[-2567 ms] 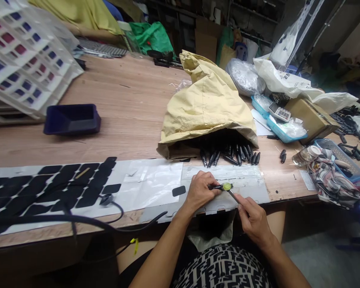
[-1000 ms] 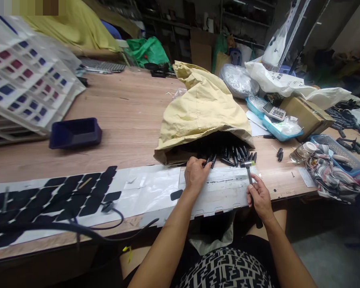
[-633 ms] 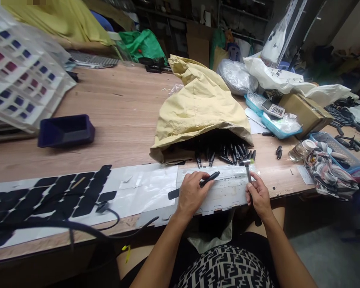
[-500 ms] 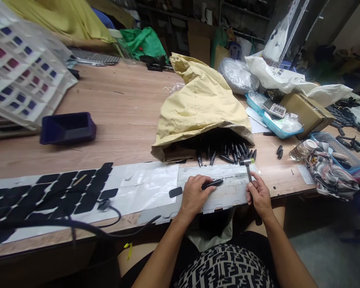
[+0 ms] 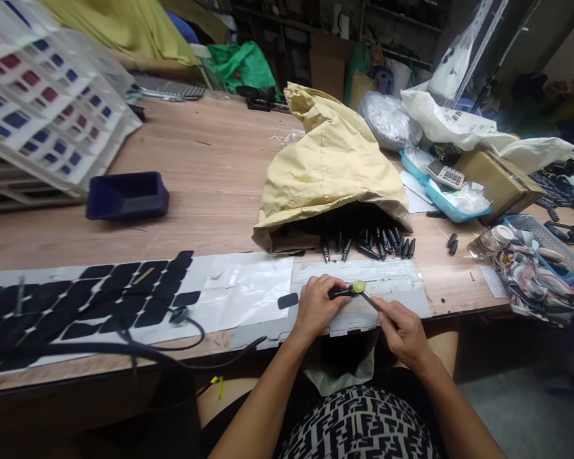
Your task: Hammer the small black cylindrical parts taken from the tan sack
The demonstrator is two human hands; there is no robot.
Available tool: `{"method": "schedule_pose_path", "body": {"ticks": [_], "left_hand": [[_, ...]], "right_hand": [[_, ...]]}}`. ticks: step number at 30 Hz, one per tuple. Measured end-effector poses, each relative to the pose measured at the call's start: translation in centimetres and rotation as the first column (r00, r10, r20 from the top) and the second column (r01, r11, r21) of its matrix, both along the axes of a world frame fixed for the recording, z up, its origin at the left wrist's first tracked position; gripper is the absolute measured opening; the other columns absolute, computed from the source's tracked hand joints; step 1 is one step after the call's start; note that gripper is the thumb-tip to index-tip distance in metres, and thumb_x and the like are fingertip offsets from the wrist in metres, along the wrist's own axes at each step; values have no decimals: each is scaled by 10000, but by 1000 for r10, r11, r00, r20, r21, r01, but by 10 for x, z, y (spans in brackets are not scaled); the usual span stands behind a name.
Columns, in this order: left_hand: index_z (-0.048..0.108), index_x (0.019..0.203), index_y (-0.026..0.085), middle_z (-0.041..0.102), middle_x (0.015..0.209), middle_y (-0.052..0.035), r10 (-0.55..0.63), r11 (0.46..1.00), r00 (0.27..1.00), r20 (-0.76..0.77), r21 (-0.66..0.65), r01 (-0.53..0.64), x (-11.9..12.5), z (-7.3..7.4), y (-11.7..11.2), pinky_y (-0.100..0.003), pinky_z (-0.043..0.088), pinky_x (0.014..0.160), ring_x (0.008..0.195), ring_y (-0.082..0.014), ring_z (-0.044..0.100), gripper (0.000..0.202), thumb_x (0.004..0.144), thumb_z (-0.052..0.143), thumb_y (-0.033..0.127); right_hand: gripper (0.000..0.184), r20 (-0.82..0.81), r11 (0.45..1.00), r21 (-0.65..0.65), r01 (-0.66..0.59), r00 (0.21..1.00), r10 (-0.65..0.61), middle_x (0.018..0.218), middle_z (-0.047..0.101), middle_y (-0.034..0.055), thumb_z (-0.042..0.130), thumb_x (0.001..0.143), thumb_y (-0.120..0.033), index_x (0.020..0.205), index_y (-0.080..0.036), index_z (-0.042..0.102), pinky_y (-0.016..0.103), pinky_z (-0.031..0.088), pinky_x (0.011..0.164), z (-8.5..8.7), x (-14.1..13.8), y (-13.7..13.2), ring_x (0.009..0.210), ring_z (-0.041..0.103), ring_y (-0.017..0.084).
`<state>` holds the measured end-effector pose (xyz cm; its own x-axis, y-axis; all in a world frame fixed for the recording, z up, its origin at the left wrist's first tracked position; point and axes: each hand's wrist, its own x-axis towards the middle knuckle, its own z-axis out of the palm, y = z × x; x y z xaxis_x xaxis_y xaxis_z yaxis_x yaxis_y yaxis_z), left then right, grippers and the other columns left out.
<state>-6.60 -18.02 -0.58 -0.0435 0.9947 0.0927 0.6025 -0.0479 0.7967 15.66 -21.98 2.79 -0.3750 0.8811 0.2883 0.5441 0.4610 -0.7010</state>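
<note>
Hammer [image 5: 360, 288], one, green-faced: half a second ago upright to the right and well apart from the left hand; now swung over to the left, its face at the far end of the black piece. Contact between the two cannot be told.

Black piece [image 5: 340, 294], one, slim: at the sack's mouth a second ago, now above the grey board [image 5: 402, 290] on the table [image 5: 205, 185], lying nearly level, tip pointing right.

Left hand [image 5: 321, 299]: grasping the black piece between thumb and fingers, back of hand upward, wrist low over the board, forearm running up from the lower left.

Right hand [image 5: 404, 328]: closed round the hammer's handle, near the table's front edge, forearm coming in from the lower right, shaft slanting up and left.

Yellow sack [image 5: 335, 166], one: beyond the hands, mouth toward the person, as before.

Loose black pieces [image 5: 387, 242], several: in and before that mouth, beyond the board.
</note>
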Motion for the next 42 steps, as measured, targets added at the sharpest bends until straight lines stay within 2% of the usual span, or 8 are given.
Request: {"method": "schedule_pose_path", "body": {"ticks": [9,22,27,30,33,37,39,42], "left_hand": [[702,813,259,711,873,7,22,1000,1000,12,-1,-22,2,-2,2,-386,436,855,932,-236,561,85,756,743,211],[701,791,255,719,879,16,34,999,999,1,5,-34,4,0,2,-387,439,837,910,-237,563,152,704,797,176],[700,808,247,715,890,14,22,1000,1000,-7,0,-22,3,0,2,-392,430,845,912,-236,558,146,724,788,166],[691,823,241,709,889,8,11,999,1000,-17,42,-11,2,1,1,-392,425,837,900,-235,550,126,749,767,175],[668,840,224,692,873,-6,-158,975,987,40,162,149,1,2,-8,-369,430,799,873,-220,545,85,794,732,193],[650,866,204,666,838,-19,-473,839,881,0,305,451,2,1,-36,-361,415,756,810,-197,533,47,850,690,224],[654,881,201,667,849,-30,-511,807,856,-85,297,511,3,0,-50,-377,404,760,822,-207,531,43,855,682,220],[660,885,201,668,875,-41,-492,816,857,-153,263,515,3,0,-65,-400,404,790,869,-227,540,66,829,693,191]], "right_hand": [[490,183,994,108,-18,983,-2,873,667,50,466,967,-119,1408,-284,598,265,562,706,-5,-8,-3,744,650,173],[438,120,999,32,22,992,-26,907,689,57,473,985,-163,1383,-272,621,305,569,751,4,5,-2,794,669,187],[387,-47,995,-28,100,994,-102,1071,722,77,522,980,-220,1341,-259,656,363,565,886,5,9,11,951,684,219],[382,-226,966,-187,179,949,-219,971,710,65,573,959,-308,1321,-222,660,308,588,681,-1,14,25,739,664,174],[449,-399,889,-425,170,846,-353,788,625,-9,602,929,-395,1337,-207,612,217,444,394,-10,18,39,464,507,88],[515,-509,823,-545,159,718,-476,741,586,-52,665,872,-418,1334,-216,557,185,393,349,-13,22,48,424,475,69],[524,-520,818,-556,149,705,-482,739,589,-54,676,861,-417,1328,-216,549,183,397,352,-12,22,48,428,480,69],[509,-503,826,-546,139,734,-456,737,588,-53,666,869,-411,1326,-217,557,183,403,350,-11,21,46,427,479,69]]}}
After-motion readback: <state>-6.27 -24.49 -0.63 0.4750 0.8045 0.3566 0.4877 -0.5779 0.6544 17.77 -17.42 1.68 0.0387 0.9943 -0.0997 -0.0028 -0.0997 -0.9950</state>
